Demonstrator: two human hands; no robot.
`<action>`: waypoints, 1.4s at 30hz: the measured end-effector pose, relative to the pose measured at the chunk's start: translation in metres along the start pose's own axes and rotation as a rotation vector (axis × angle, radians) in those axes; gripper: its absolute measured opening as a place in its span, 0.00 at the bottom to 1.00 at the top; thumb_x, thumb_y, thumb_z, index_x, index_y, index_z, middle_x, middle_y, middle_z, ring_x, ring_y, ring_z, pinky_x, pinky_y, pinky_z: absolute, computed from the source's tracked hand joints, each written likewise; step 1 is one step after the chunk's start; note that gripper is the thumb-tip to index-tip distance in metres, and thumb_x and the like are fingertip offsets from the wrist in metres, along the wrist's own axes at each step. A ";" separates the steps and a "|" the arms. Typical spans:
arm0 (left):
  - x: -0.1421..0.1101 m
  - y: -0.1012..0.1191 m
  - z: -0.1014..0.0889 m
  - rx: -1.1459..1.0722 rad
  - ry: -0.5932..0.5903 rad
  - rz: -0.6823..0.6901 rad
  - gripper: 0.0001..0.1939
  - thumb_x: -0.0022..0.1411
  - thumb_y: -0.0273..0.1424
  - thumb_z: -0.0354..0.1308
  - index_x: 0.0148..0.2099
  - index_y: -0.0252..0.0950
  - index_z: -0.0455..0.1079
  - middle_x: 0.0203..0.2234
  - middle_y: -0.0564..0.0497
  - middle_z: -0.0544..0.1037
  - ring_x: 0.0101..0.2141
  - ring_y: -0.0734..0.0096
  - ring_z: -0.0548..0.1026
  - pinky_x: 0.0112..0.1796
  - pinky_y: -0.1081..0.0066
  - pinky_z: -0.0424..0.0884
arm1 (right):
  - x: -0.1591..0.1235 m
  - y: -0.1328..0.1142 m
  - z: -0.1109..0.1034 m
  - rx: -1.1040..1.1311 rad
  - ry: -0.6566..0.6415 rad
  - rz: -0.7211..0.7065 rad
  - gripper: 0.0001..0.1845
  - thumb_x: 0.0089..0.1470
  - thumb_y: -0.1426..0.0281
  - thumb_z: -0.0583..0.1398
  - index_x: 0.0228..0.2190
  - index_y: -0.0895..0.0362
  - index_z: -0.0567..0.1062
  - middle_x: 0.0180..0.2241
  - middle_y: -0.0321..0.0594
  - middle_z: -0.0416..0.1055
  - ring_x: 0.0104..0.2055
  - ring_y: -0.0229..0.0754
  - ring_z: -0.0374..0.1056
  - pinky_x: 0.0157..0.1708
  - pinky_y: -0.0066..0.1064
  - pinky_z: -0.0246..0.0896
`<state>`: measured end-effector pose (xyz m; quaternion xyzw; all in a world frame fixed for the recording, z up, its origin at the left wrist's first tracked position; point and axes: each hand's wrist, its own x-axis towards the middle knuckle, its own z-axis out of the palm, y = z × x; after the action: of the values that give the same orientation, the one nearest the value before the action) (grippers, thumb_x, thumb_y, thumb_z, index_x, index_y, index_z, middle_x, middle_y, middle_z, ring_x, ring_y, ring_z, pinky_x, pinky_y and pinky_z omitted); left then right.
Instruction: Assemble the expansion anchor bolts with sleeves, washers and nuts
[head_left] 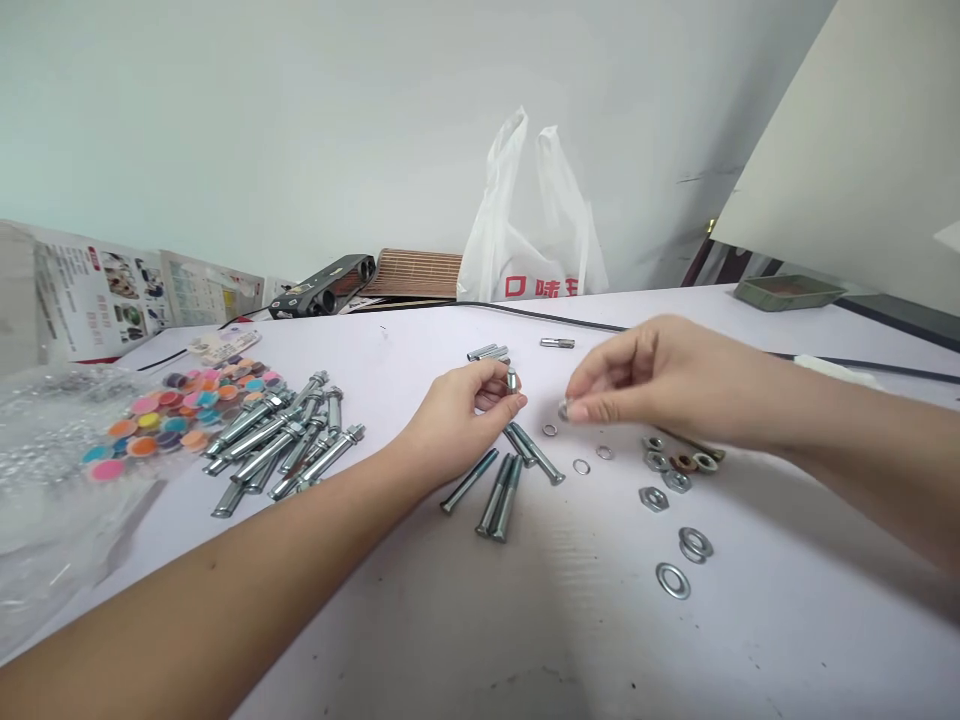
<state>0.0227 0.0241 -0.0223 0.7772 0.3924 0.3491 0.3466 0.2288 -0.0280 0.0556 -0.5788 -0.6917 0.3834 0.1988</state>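
My left hand point(461, 420) is closed around a metal expansion bolt point(512, 380), of which only a short end shows between thumb and fingers. A small nut point(563, 410) is pinched in my right hand point(652, 385), a short gap to the right of that bolt. Below my left hand lie several loose bolts point(499, 500). Metal sleeves point(487, 352) rest just behind it, and another sleeve point(557, 343) lies farther back. Thin spring washers point(581, 466) sit between the hands. Under my right hand are several nuts point(654, 498) and flat washers point(673, 580).
A pile of assembled expansion bolts point(292, 440) lies left, beside colourful discs point(161, 410) and clear plastic wrap point(52, 480). Toward the wall stand a white plastic bag point(525, 230), a black device point(322, 287) and a green tray point(789, 291). A black cable point(540, 315) crosses the back.
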 end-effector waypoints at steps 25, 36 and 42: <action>0.001 0.000 -0.001 0.025 0.004 -0.016 0.12 0.58 0.38 0.59 0.41 0.36 0.72 0.31 0.52 0.75 0.31 0.72 0.72 0.36 0.70 0.69 | 0.011 -0.014 -0.007 -0.384 0.182 -0.149 0.16 0.51 0.53 0.62 0.33 0.50 0.82 0.22 0.34 0.74 0.25 0.39 0.66 0.25 0.32 0.57; 0.003 0.002 0.000 0.052 -0.029 -0.065 0.11 0.57 0.37 0.60 0.40 0.35 0.73 0.33 0.49 0.79 0.34 0.68 0.76 0.39 0.68 0.71 | -0.018 0.036 -0.031 -0.629 -0.052 0.104 0.13 0.52 0.56 0.60 0.26 0.52 0.77 0.27 0.40 0.75 0.24 0.42 0.65 0.22 0.33 0.54; 0.003 0.002 0.000 0.088 -0.029 -0.054 0.10 0.57 0.37 0.60 0.36 0.36 0.73 0.31 0.51 0.78 0.32 0.69 0.75 0.37 0.69 0.70 | -0.014 0.035 -0.027 -0.730 -0.056 0.224 0.26 0.50 0.44 0.56 0.20 0.54 0.72 0.23 0.41 0.73 0.22 0.42 0.63 0.20 0.34 0.52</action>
<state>0.0251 0.0258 -0.0195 0.7859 0.4229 0.3106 0.3270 0.2747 -0.0321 0.0487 -0.6727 -0.7205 0.1467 -0.0827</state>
